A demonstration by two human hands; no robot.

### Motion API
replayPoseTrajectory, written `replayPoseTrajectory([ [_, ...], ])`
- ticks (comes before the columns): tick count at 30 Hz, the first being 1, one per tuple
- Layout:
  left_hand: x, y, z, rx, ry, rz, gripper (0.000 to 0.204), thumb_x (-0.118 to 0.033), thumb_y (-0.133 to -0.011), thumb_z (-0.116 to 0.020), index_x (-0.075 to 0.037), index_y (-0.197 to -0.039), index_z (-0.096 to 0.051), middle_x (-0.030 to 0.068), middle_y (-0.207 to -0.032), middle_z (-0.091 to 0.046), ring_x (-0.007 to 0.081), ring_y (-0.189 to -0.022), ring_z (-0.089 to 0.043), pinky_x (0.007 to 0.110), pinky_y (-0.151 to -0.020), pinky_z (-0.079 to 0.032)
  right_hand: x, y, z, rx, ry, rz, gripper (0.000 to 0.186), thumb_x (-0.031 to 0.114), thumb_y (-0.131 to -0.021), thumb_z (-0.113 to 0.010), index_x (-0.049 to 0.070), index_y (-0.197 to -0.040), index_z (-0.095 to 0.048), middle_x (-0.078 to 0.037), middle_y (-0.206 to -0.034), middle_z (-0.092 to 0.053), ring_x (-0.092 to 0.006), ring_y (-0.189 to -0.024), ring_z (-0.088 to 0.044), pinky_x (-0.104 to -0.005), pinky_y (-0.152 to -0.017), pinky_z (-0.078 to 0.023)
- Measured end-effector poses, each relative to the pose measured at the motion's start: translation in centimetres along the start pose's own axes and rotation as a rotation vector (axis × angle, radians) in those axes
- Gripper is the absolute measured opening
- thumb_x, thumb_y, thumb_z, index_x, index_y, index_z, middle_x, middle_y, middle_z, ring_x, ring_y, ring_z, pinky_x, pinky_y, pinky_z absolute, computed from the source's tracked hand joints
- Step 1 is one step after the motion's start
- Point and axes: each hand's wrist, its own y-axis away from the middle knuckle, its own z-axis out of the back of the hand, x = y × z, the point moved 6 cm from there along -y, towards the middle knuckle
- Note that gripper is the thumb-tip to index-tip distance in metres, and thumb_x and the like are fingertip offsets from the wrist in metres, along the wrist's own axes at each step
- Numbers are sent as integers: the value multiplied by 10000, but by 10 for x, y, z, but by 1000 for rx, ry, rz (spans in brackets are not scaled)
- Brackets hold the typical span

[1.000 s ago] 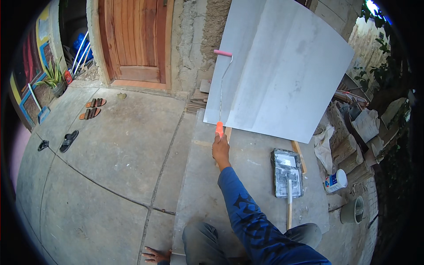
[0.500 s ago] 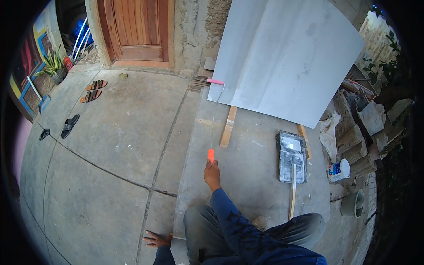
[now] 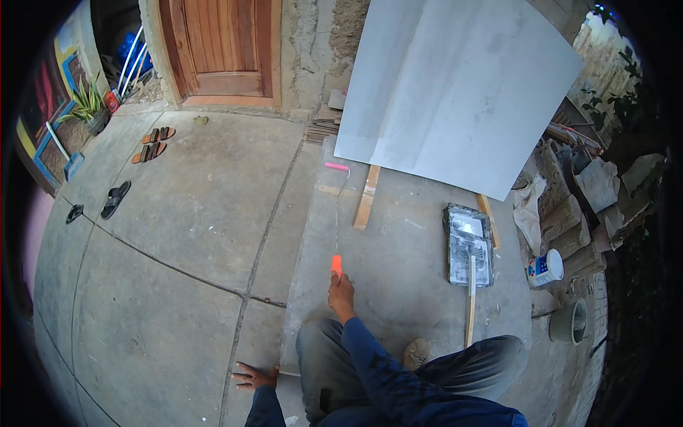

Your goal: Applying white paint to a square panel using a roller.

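My right hand (image 3: pixel 341 293) is closed round the orange handle of a paint roller (image 3: pixel 336 265). Its thin wire frame stretches away from me to a small pink roller head, which sits over the concrete just short of the big pale grey board (image 3: pixel 455 92). That board leans back at the far side, its lower edge propped by wooden strips (image 3: pixel 367 199). Low on the left, my left hand (image 3: pixel 255 376) has its fingers spread against the concrete, holding nothing. To the right a black paint tray (image 3: pixel 469 238) contains white paint, and a wooden stick (image 3: pixel 471 302) lies with one end in it.
A white paint bucket (image 3: pixel 546 268) and a grey bucket (image 3: pixel 568 322) stand at the right, near stacked rubble and sacks (image 3: pixel 569 213). Brown sandals (image 3: pixel 151 144) and black slippers (image 3: pixel 115 201) lie on the left. A wooden door (image 3: pixel 217 53) is at the back.
The roller has come back toward me, and its pink head has left the board's lower left corner. My left hand stays on the ground.
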Motion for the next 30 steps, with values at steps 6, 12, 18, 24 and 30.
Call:
replayPoseTrajectory([
  [6, 3, 7, 9, -2, 11, 41, 1555, -721, -572, -802, -33, -1539, 203, 299, -1609, 113, 457, -1486, 182, 660, -1164, -12, 92, 57, 84, 189, -281, 100, 393, 441, -1020, -473, 55, -1015, -544, -75, -638, -549, -175, -469, -523, -330, -434, -415],
  [12, -6, 5, 9, 20, 32, 82, 1545, -712, -578, -802, -91, -1539, 236, 313, -1601, 141, 431, -1493, 189, 643, -1173, -10, 187, 39, 244, 174, -329, 273, 326, 424, -1014, -513, 108, -1085, -477, -9, -605, -479, -83, -383, -412, -255, -337, -312],
  [18, 5, 1, 17, 17, 42, 104, 1528, -706, -590, -796, -106, -1540, 239, 331, -1592, 148, 419, -1499, 177, 631, -1180, -15, 210, 43, 427, 51, 4, 381, 342, 411, -993, -558, 76, -1032, -498, -6, -636, -505, -91, -430, -481, -260, -364, -366],
  [24, -15, -11, 18, -10, 45, 125, 1532, -729, -571, -792, -132, -1549, 225, 322, -1597, 147, 416, -1506, 153, 632, -1180, -32, 75, 69, 580, -187, 296, 264, 382, 420, -982, -569, 42, -930, -560, -23, -625, -528, -109, -456, -523, -280, -389, -382],
  [30, 8, -24, 14, -38, 63, 199, 1473, -694, -558, -831, -266, -1579, 142, 294, -1618, 76, 429, -1519, -19, 626, -1181, -113, -61, 108, 589, -257, 299, 37, 427, 426, -965, -597, 10, -868, -602, -52, -581, -566, -113, -433, -516, -286, -393, -384],
])
